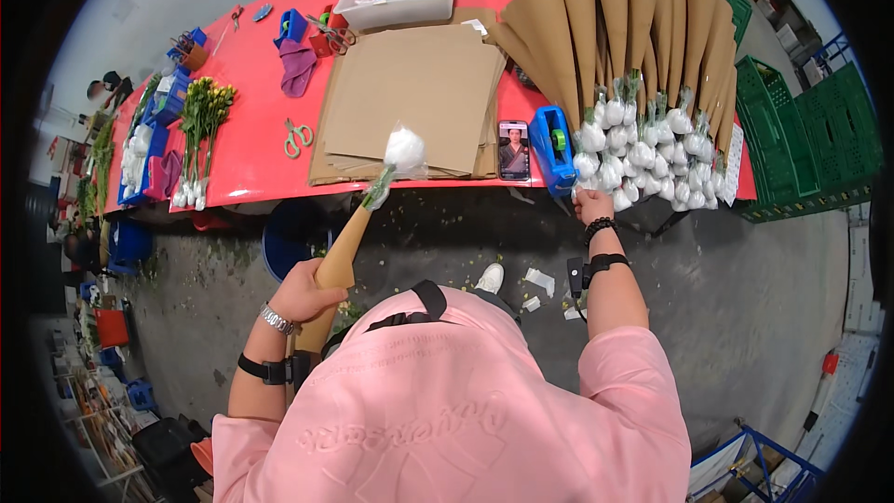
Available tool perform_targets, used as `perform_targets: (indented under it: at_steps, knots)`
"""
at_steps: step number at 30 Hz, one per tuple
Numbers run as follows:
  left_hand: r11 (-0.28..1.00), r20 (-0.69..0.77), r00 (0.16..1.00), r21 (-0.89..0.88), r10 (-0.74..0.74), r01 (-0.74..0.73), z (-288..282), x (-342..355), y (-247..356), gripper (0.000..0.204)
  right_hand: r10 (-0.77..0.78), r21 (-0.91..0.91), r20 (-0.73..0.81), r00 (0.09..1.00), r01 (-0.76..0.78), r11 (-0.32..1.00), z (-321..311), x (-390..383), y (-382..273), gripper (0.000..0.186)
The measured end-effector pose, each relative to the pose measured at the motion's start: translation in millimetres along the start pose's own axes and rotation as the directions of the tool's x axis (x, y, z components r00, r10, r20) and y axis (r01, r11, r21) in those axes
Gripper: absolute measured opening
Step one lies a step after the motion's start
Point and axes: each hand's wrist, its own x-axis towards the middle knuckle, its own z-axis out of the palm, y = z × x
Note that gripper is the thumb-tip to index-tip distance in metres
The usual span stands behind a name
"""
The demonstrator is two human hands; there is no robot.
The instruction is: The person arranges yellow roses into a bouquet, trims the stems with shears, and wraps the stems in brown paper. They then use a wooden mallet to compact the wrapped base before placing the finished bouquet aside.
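Note:
My left hand (305,293) is wrapped round a flower bouquet (345,247) in a brown paper cone. Its green stems come out of the narrow end, which points up and away from me. A white ball-shaped wrap (405,149) under clear plastic covers the stem ends. At the table's front edge, my right hand (592,206) has its fingers closed just by the blue tape dispenser (555,154), which carries a green roll. Whatever those fingers pinch is too small to make out. Several finished paper-wrapped bouquets (643,28) lie stacked beside it, white stem ends toward me.
Brown paper sheets (410,93) are piled mid-table, with a phone (514,149) to their right and green-handled scissors (297,138) to their left. Behind stands a white bin (400,0). Yellow flowers (207,112) lie farther left; green crates (801,140) stand right.

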Motion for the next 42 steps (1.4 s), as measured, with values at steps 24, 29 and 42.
perform_targets:
  at_steps: [24, 29, 42]
  knots:
    - [0.998, -0.048, 0.998, -0.046, 0.045, -0.047, -10, 2, -6, 0.033, -0.246, 0.009, 0.495, 0.834, 0.278, 0.961, 137, -142, -36, 0.027]
    - [0.988, -0.033, 0.994, -0.114, 0.102, -0.105, -21, 10, 25, 0.039, -0.504, 0.415, 0.639, 0.582, 0.292, 0.862, 168, -289, -172, 0.017]
    - [0.729, 0.334, 0.877, -0.684, 0.346, -0.027, -38, 8, 11, 0.059, -0.682, 0.339, 0.525, 0.510, 0.609, 0.717, 220, -349, -185, 0.030]
